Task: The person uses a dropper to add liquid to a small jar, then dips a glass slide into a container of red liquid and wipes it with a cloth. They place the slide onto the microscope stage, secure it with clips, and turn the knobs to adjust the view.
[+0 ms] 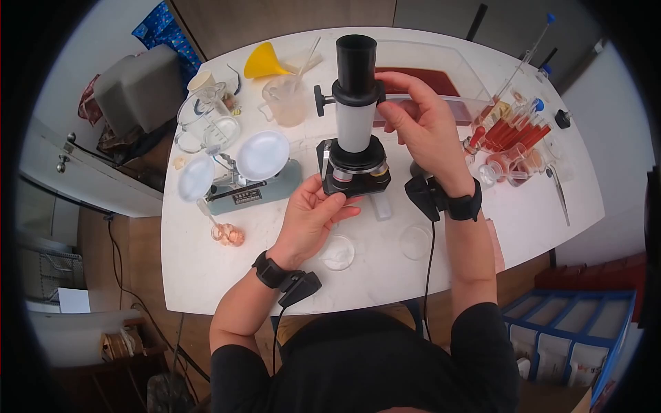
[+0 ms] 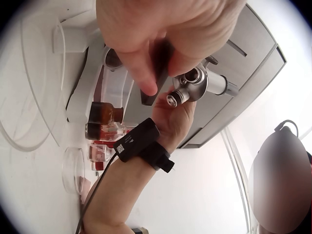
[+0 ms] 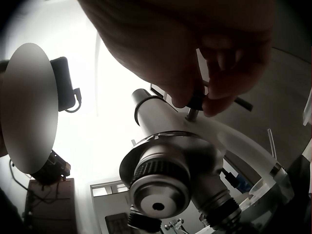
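Observation:
A microscope (image 1: 354,127) with a black eyepiece tube and white barrel stands in the middle of the table. My left hand (image 1: 308,224) grips the front edge of its black lower part; in the left wrist view, thumb and fingers pinch a dark flat piece (image 2: 158,73) beside the objectives (image 2: 178,97). At the barrel's right side, my right hand (image 1: 428,131) pinches the focus knob between thumb and index finger. The right wrist view shows that dark knob (image 3: 196,101) held in the fingertips above the objectives (image 3: 160,192). What lies under the objectives is hidden.
A balance (image 1: 251,196) with two white pans, beakers and a yellow funnel (image 1: 265,62) are at the left. Racked red tubes (image 1: 516,131), glassware and tweezers (image 1: 559,196) stand right. Glass dishes (image 1: 337,252) lie near the front; a clear tray (image 1: 447,62) is behind.

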The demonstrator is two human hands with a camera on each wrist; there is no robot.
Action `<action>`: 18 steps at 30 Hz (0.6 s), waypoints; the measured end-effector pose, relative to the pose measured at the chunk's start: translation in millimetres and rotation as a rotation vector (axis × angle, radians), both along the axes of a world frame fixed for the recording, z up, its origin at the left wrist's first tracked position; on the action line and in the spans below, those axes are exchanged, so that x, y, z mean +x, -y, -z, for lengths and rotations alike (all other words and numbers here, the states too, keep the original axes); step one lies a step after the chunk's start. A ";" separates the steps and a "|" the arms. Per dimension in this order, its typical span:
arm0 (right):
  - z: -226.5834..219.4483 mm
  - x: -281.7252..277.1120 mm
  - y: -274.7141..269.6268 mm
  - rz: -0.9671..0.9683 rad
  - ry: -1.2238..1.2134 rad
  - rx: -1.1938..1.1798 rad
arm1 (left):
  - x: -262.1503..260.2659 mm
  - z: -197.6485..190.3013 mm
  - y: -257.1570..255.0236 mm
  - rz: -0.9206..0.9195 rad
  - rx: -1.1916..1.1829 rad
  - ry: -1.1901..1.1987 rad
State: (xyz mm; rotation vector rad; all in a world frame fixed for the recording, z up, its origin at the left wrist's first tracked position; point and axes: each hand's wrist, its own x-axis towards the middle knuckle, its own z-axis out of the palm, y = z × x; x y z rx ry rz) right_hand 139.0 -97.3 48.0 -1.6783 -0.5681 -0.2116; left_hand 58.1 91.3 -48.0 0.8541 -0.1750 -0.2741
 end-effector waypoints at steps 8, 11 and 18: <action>3.8 3.3 -0.2 -0.001 0.065 0.013 | 0.6 0.4 0.1 -0.001 0.013 -0.003; 8.0 4.4 -0.4 -0.006 0.078 0.031 | 0.6 0.9 -0.1 0.000 0.014 -0.003; 8.4 5.3 -1.0 0.004 0.120 0.003 | 1.0 1.8 -1.6 0.013 0.008 -0.001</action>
